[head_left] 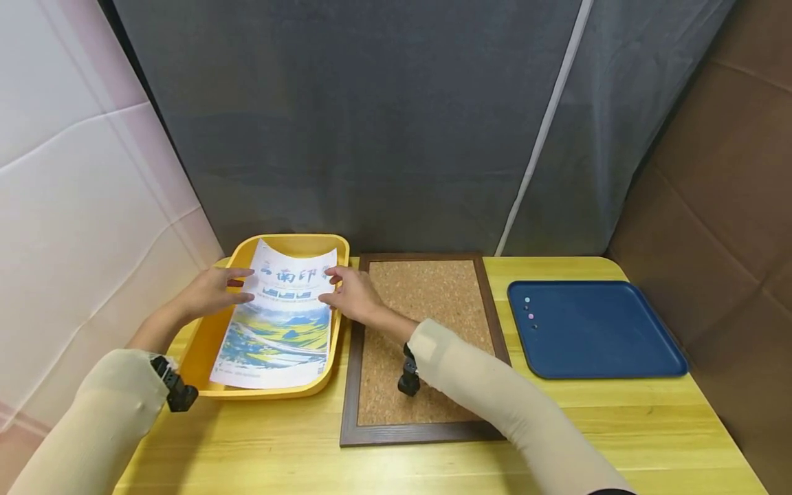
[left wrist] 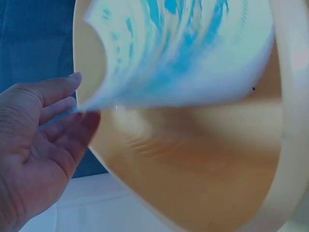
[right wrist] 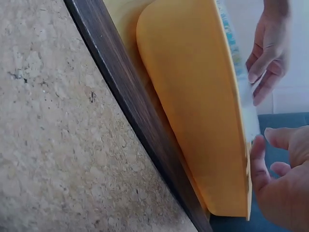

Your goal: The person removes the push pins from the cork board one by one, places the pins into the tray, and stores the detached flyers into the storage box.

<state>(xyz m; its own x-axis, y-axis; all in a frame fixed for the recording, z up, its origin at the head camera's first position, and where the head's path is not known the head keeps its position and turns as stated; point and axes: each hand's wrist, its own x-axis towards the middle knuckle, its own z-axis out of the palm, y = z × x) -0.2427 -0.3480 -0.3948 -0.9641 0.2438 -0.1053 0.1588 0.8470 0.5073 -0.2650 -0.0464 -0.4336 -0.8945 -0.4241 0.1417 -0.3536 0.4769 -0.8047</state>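
A printed paper sheet (head_left: 278, 357), with blue lettering above a yellow-green and blue landscape, slants over a yellow plastic tub (head_left: 291, 393) on the left. Its upper edge curves between the two hands. My left hand (head_left: 213, 292) pinches the left edge near the top; in the left wrist view the sheet's corner runs between its thumb and fingers (left wrist: 63, 89). At the opposite edge, my right hand (head_left: 355, 297) pinches the sheet between thumb and fingers. From the right wrist, the tub's side wall (right wrist: 193, 96) hides most of the paper.
Right beside the tub lies a cork board (head_left: 427, 295) in a dark wooden frame, under my right forearm. Farther right is a blue tray (head_left: 600, 330) with several tiny round pieces (head_left: 527, 300) near its left side. A grey curtain (head_left: 346, 124) hangs behind the wooden table (head_left: 278, 447).
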